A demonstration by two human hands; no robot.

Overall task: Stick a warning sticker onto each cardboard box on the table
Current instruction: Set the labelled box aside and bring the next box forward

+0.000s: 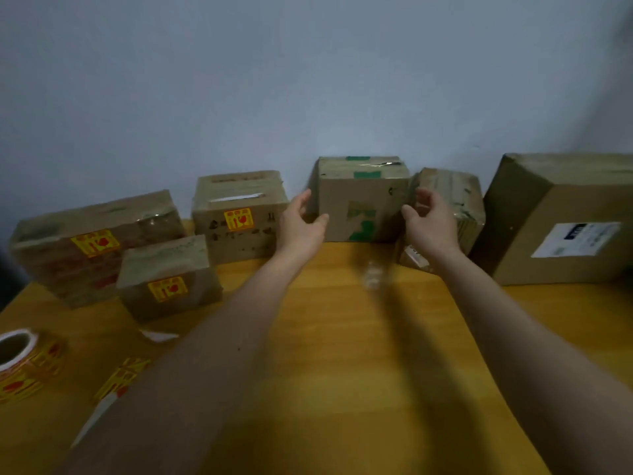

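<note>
I read the wooden tabletop as the largest item; it fills the lower half of my view, and clock directions below are taken from its centre.

At 2 o'clock stands the largest cardboard box, carrying a white shipping label and no warning sticker. At 10 o'clock sits a wide taped box with a yellow-and-red warning sticker on its front face. At 12 o'clock, against the wall, I see the green-taped box, with no warning sticker showing. At 11 o'clock is a stickered upright box, and in front of the wide taped box a smaller stickered box touches it. At 1 o'clock a crumpled small box leans just beside the green-taped box; I see no sticker on it.

Both forearms reach toward 12 o'clock. The left hand is at the left edge of the green-taped box, its grip spread, fingers relaxed; I cannot tell whether it touches the cardboard. The right hand is at the box's right edge, its grip likewise spread and holding nothing.

At 8 o'clock the sticker roll rests on the tabletop, with a loose strip of stickers just beside it.
</note>
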